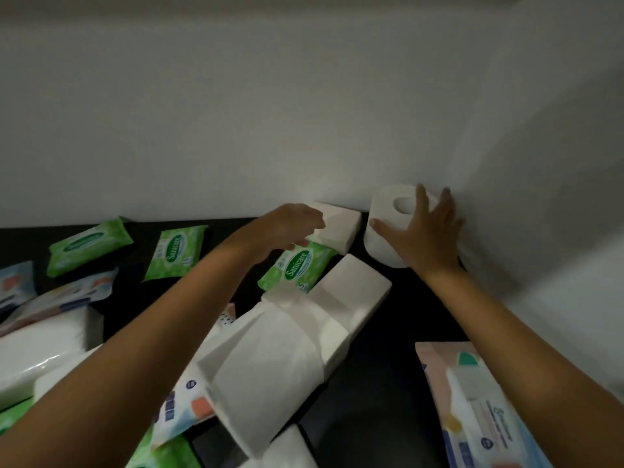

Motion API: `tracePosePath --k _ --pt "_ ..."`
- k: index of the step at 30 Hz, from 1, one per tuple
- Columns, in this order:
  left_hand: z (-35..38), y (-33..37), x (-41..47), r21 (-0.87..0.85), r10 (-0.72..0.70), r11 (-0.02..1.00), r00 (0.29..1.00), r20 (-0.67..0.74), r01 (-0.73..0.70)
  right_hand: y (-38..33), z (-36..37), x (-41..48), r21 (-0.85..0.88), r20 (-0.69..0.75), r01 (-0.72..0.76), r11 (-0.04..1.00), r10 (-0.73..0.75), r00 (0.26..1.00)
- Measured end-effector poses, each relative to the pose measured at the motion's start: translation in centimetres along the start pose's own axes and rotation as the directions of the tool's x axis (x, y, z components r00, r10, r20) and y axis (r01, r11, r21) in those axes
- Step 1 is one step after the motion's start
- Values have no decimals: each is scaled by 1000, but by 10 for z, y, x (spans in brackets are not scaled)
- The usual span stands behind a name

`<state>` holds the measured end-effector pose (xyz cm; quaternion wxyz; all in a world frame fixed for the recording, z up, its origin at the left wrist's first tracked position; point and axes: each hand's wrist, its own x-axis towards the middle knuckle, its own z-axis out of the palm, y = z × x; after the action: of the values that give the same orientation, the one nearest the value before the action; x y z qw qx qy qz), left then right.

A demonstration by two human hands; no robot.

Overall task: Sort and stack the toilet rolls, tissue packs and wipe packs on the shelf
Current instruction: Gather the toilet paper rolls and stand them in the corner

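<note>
A white toilet roll (385, 238) stands in the back right corner of the black shelf (398, 319), against the white wall. My right hand (422, 231) lies over it with spread fingers. My left hand (290, 228) curls over the edge of a white tissue pack (341, 228) at the back wall, just above a green Sanicare wipe pack (297, 268). Two more green wipe packs (89, 244) (175, 251) lie to the left. White wrapped tissue packs (351, 292) (270, 373) lie in the middle.
A pastel wipe pack (472, 400) lies at the front right. More pastel packs (67, 292) and a large white tissue pack (37, 352) crowd the left. Bare black shelf shows between the middle packs and the right pack.
</note>
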<state>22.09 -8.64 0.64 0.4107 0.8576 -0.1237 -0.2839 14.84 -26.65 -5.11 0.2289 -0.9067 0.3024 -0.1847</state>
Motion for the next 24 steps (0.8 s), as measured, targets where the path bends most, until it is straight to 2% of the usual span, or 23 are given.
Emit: tracePosePath --k 2,5,7,9,10,12,17,20,22,24 --pt "-13 -10 -22 75 35 997 999 -18 -34 -17 -10 -26 95 36 136 986 -140 990" --pt "-29 -37 -56 268 5 964 1000 -6 -3 -41 -21 -73 306 173 207 929 -268 948" --pt "-35 -61 -75 267 -68 962 998 17 61 -56 -26 -104 419 344 140 897 -299 890" --pt "-35 -87 -93 185 -121 975 993 -11 121 -66 -26 -128 429 559 37 902 -297 774" --pt "-32 -98 -103 164 -131 977 991 -30 134 -68 -23 -136 408 611 28 912 -295 734" --pt "-24 -119 -118 130 -133 982 990 -51 139 -72 -18 -146 377 621 52 925 -294 727" --pt "-8 -150 -144 -182 -152 972 988 14 152 -83 -19 -150 332 645 34 943 -253 721" --pt "-11 -167 -154 -211 -17 977 997 69 31 -88 -20 -152 331 657 0 944 -231 717" --pt "-11 -179 -157 -217 22 976 995 102 0 -90 -19 -155 330 661 -11 944 -223 717" --pt "-3 -184 -155 -200 36 979 999 40 -27 -93 -16 -159 334 656 -3 942 -231 718"
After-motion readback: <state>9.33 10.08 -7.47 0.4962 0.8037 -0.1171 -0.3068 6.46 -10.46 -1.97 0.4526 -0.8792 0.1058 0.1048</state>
